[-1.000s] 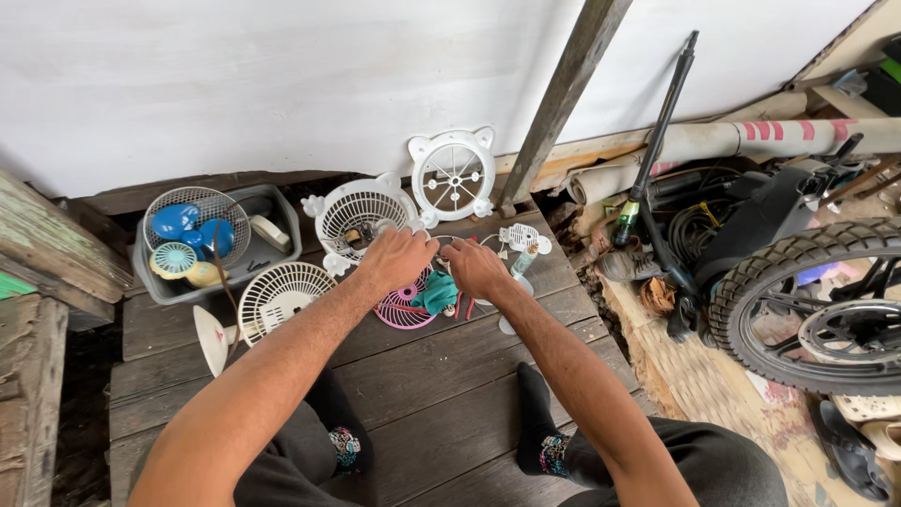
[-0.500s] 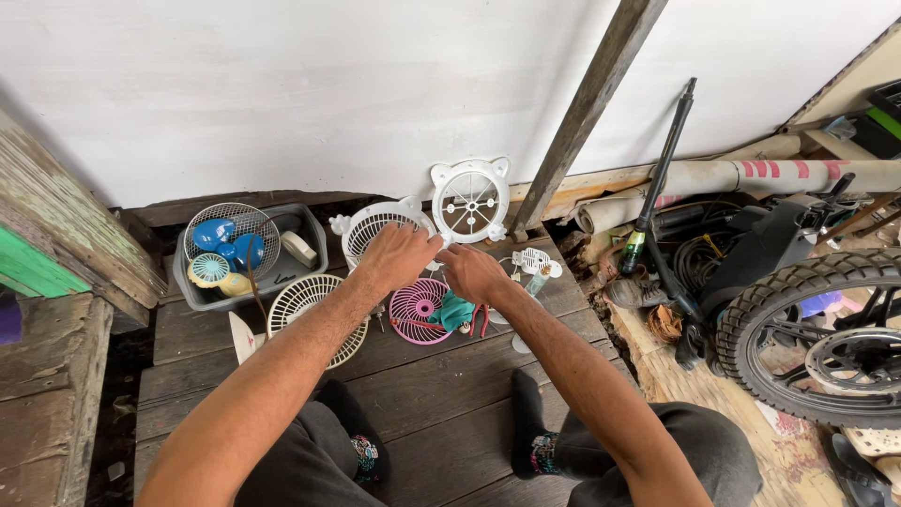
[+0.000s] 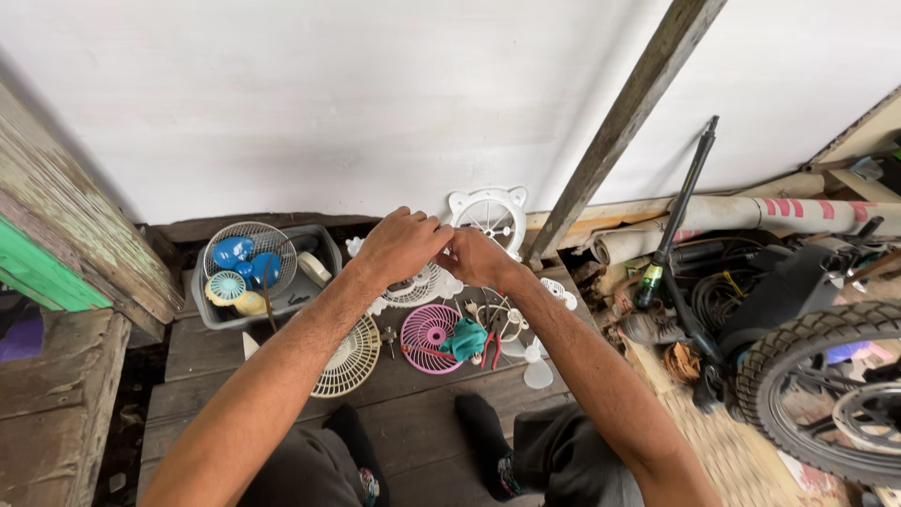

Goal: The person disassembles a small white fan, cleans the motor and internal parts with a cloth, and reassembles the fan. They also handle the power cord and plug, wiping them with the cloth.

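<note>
My left hand (image 3: 402, 246) and my right hand (image 3: 481, 259) are raised and meet fingertip to fingertip over a white fan grille (image 3: 419, 287) lying on the plank floor. The fingers of both are curled and pinched together; whatever is between them is hidden. Below the hands lies a pink round grille (image 3: 427, 330) with a teal part (image 3: 466, 340) resting on its right edge. Red-handled pliers (image 3: 491, 351) lie just right of it. A cream grille (image 3: 352, 359) lies to the left, beside my left forearm.
A grey tub (image 3: 324, 248) at the left holds a wire grille (image 3: 251, 240), blue fan blades (image 3: 235, 252) and a small fan. Another white grille (image 3: 490, 216) leans on the wall. A slanted wooden post (image 3: 627, 124), a rolled mat (image 3: 751, 216) and a motorcycle tyre (image 3: 798, 376) stand at the right.
Both hands have lifted off the teal part and the pink grille and now meet higher up, over the white grille. The teal part stays on the pink grille.
</note>
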